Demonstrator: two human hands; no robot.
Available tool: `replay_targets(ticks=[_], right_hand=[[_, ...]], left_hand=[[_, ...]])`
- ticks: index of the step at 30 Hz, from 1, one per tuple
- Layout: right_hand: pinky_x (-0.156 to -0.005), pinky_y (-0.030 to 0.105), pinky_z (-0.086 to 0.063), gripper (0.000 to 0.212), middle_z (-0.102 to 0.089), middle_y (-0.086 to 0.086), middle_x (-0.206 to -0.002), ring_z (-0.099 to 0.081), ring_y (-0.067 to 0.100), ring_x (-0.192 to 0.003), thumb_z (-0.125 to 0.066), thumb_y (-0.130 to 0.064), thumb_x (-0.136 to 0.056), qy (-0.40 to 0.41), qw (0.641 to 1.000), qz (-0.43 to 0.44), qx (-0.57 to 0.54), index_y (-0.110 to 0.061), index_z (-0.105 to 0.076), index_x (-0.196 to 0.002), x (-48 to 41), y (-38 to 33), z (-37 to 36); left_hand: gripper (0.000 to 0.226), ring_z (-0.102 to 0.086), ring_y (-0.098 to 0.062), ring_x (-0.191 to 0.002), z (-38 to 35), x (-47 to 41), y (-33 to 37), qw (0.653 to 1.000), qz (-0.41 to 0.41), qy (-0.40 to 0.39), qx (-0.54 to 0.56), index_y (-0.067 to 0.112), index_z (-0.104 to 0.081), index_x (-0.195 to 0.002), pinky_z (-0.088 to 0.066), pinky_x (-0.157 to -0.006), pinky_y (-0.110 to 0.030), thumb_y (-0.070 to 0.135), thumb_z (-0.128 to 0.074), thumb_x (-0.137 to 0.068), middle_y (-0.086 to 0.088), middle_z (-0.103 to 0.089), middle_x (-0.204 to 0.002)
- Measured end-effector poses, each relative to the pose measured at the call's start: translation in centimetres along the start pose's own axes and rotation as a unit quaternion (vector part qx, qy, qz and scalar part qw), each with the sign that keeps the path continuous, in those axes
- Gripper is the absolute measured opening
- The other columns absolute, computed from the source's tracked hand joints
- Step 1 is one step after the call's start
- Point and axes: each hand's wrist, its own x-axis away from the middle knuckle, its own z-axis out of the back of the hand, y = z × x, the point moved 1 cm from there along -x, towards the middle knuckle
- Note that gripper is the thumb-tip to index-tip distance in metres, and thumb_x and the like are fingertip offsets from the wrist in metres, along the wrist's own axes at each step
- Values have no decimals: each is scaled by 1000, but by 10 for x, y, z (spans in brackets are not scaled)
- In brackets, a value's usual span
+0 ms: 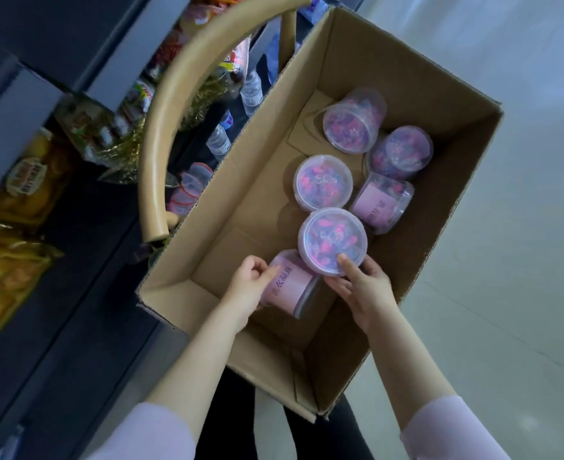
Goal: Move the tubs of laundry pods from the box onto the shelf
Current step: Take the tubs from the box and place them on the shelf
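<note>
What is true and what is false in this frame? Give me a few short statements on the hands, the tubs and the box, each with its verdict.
1. The left hand and the right hand both reach into the cardboard box. True.
2. The right hand holds a lid-up tub, with its thumb on the lid. True.
3. The left hand is empty. False: it grips a pink-labelled tub that lies on its side.
4. Only two tubs are in the box. False: six show, counting the two held.
5. The box's top is open. True.
</note>
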Motion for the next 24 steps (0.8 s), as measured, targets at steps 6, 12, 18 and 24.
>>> replay_targets(ticks=[6, 12, 18, 24], right_hand=[[-71, 28, -59, 23, -69, 18, -114, -71, 33, -99, -63, -20, -93, -99, 990, 47, 86, -12, -65, -115, 82, -62, -7], [-67, 25, -58, 29, -71, 21, -106, -72, 26, -93, -57, -27, -97, -186, 953, 127, 205, -1, -66, -105, 230, -138, -51], [-47, 18, -51, 25, -72, 19, -81, -67, 13, -53, -64, -28, -92, -306, 904, 198, 223, -5, -69, -98, 361, -159, -129], [-59, 21, -56, 26, -75, 15, -85, -70, 23, -67, -71, -31, -86, -384, 860, 267, 204, -6, -74, -93, 462, -131, -209]], left_hand=[[16, -51, -20, -78, 28, 100, 36, 988, -135, 70, 25, 19, -48, -88, -44, -62, -31, 26, -61, -93, -11, -57, -86], [20, -67, -7, -80, 91, 270, 78, 946, -263, 155, 109, 29, -53, -82, -59, -68, -37, 42, -68, -83, 8, -71, -84], [36, -67, -16, -90, 172, 419, 107, 866, -402, 286, 82, 36, -57, -87, -57, -76, -44, 63, -69, -68, 7, -70, -90], [36, -65, -12, -80, 257, 537, 104, 765, -516, 379, 66, 40, -57, -87, -56, -69, -44, 68, -69, -67, 11, -70, -87]])
